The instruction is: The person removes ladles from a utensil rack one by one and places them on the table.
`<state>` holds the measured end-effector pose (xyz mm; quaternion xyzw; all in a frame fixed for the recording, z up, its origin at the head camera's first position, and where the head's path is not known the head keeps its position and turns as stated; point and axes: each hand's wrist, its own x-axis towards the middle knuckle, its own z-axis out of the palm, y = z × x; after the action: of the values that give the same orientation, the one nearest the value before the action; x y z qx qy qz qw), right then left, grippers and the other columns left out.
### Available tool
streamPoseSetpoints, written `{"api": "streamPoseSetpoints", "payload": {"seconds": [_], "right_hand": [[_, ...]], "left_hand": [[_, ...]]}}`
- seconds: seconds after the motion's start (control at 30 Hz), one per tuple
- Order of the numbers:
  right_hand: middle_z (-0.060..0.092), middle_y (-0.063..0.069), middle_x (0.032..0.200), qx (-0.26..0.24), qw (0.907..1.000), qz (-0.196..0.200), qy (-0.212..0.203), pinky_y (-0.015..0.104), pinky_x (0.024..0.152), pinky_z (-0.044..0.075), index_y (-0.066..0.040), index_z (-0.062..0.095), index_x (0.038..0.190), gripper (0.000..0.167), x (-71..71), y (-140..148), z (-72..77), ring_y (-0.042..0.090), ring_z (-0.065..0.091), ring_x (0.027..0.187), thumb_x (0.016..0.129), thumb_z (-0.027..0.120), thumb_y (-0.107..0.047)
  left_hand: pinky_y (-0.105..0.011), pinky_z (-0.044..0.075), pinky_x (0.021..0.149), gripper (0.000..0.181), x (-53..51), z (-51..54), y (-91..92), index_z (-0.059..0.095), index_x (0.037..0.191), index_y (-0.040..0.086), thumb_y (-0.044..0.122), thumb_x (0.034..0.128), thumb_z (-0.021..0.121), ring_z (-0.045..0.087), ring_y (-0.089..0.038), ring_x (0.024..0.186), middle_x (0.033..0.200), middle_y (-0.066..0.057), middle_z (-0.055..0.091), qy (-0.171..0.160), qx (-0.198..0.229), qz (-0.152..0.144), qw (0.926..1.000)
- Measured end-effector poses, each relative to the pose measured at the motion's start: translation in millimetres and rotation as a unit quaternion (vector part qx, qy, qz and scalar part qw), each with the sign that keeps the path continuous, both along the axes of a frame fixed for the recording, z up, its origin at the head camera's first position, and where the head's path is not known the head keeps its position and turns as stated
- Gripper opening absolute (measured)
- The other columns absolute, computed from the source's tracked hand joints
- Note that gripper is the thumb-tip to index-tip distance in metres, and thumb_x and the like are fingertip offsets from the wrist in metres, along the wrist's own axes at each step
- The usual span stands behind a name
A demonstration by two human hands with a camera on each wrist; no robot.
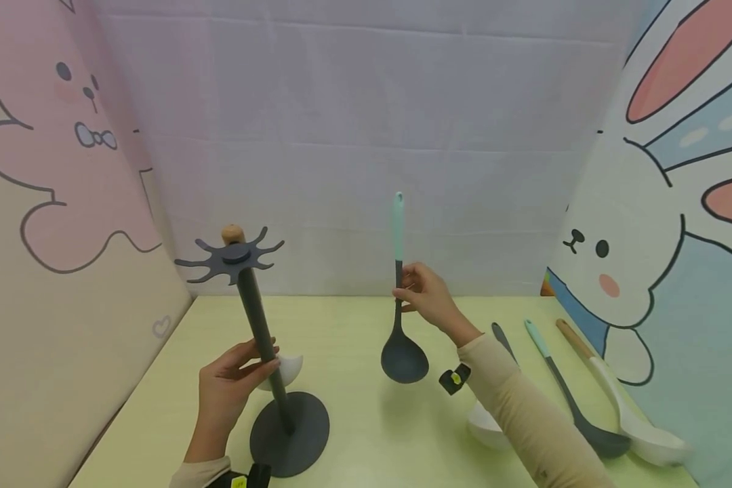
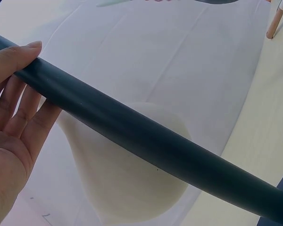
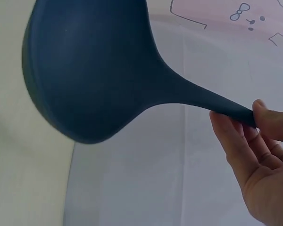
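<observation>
My left hand (image 1: pixel 228 379) grips the dark pole of a utensil stand (image 1: pixel 257 312), thumb on one side and fingers on the other. The stand has a round base (image 1: pixel 308 434) on the table, a ring of curved hooks (image 1: pixel 236 255) and a wooden knob on top. Behind the pole shows a white rounded utensil head (image 1: pixel 291 369), partly hidden; what supports it I cannot tell. My right hand (image 1: pixel 427 295) pinches the dark shaft of a ladle (image 1: pixel 404 359) above the table. This ladle is upright, mint handle up and dark bowl down, apart from the stand.
On the table's right side lie a white-headed utensil (image 1: pixel 486 425) partly behind my right forearm, a dark utensil with a mint handle (image 1: pixel 604 437), and a white ladle with a wooden handle (image 1: pixel 655 444). Cartoon-printed cloth (image 1: pixel 616 285) and a plain white backdrop (image 1: pixel 341 169) enclose the table.
</observation>
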<state>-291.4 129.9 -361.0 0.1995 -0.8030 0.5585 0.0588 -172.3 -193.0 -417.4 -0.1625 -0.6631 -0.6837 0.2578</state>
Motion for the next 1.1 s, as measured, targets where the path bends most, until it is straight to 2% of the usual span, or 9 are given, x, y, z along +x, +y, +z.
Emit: {"api": "streamPoseSetpoints", "payload": {"seconds": [0.2, 0.33, 0.53, 0.67, 0.9, 1.1], "right_hand": [[0.062, 0.020, 0.098, 0.015, 0.9989, -0.010, -0.043, 0.040, 0.068, 0.061, 0.009, 0.050, 0.119, 0.030, -2.7, 13, -18.3, 0.031, 0.068, 0.087, 0.093, 0.065, 0.004], [0.063, 0.021, 0.096, 0.025, 0.9969, -0.010, -0.074, 0.042, 0.068, 0.061, 0.011, 0.048, 0.118, 0.031, -5.2, 22, -34.8, 0.030, 0.069, 0.083, 0.094, 0.064, 0.003], [0.064, 0.018, 0.092, 0.046, 0.9900, -0.028, -0.130, 0.043, 0.066, 0.061, 0.011, 0.049, 0.116, 0.029, -8.4, 37, -60.6, 0.023, 0.068, 0.075, 0.093, 0.065, 0.004], [0.062, 0.019, 0.091, 0.050, 0.9847, -0.033, -0.163, 0.043, 0.065, 0.061, 0.014, 0.047, 0.117, 0.031, -9.2, 45, -74.5, 0.024, 0.068, 0.070, 0.093, 0.064, 0.005], [0.061, 0.020, 0.090, 0.071, 0.9782, -0.022, -0.194, 0.043, 0.066, 0.061, 0.016, 0.046, 0.116, 0.029, -6.0, 51, -82.9, 0.023, 0.068, 0.071, 0.094, 0.063, 0.006], [0.063, 0.024, 0.092, 0.101, 0.9742, -0.021, -0.200, 0.043, 0.064, 0.061, 0.020, 0.048, 0.115, 0.032, -4.9, 54, -89.6, 0.027, 0.069, 0.070, 0.092, 0.065, 0.007]], "left_hand": [[-0.024, 0.057, 0.080, 0.037, 0.8, 0.0, 0.2, 0.070, 0.110, -0.011, -0.023, 0.0749, 0.073, 0.071, -0.011, 0.089, 0.098, -0.003, 0.075, -0.005, -0.002, 0.007, 1.0000], [-0.024, 0.057, 0.081, 0.038, 0.2, -0.3, -0.1, 0.070, 0.111, -0.010, -0.022, 0.0755, 0.072, 0.071, -0.011, 0.090, 0.099, 0.000, 0.075, -0.001, -0.008, 0.001, 1.0000], [-0.025, 0.057, 0.080, 0.038, -0.9, -1.7, -0.4, 0.071, 0.111, -0.007, -0.022, 0.0759, 0.072, 0.071, -0.011, 0.090, 0.099, 0.002, 0.075, -0.001, -0.006, -0.002, 1.0000], [-0.025, 0.057, 0.080, 0.037, -0.5, -1.2, -0.1, 0.070, 0.111, -0.011, -0.022, 0.0758, 0.073, 0.071, -0.011, 0.090, 0.098, 0.001, 0.075, -0.005, -0.008, 0.004, 0.9999], [-0.025, 0.057, 0.080, 0.037, 0.2, 0.5, 0.6, 0.072, 0.111, -0.007, -0.020, 0.0765, 0.074, 0.071, -0.011, 0.090, 0.098, 0.003, 0.075, -0.019, -0.020, 0.019, 0.9994], [-0.024, 0.057, 0.080, 0.036, -0.1, -0.4, -0.2, 0.070, 0.111, -0.010, -0.020, 0.0765, 0.073, 0.071, -0.010, 0.091, 0.098, 0.003, 0.075, -0.014, -0.017, 0.012, 0.9997]]}}
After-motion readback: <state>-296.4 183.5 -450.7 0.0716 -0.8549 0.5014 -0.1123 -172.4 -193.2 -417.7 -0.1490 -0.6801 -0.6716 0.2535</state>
